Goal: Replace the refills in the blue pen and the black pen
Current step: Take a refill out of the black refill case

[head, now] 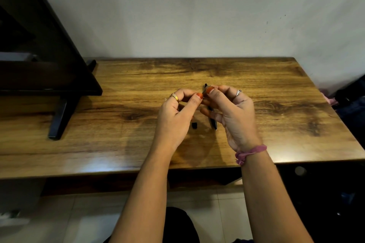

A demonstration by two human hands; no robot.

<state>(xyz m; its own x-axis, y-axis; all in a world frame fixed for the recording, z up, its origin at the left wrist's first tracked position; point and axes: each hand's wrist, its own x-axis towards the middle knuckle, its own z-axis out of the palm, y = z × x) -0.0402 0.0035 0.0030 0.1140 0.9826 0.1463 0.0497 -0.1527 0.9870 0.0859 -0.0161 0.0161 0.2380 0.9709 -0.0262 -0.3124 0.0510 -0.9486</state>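
Observation:
My right hand (pixel 235 112) holds a dark pen (pixel 213 121) at a slant above the wooden table (pixel 118 124). The pen's upper end sticks out above my thumb and its tip points down toward me. Fingers hide its middle. My left hand (pixel 175 118) pinches thumb and forefinger against the pen's upper part, right beside my right thumb. A small black piece (pixel 194 125) lies on the table below and between my hands. I cannot tell whether the pen is blue or black, and no loose refill shows.
A dark screen on a black stand (pixel 59 122) occupies the table's left end. A pale wall runs behind the table. Dark bags or cloth (pixel 351 104) sit past the right edge. The table's front edge is close to my forearms.

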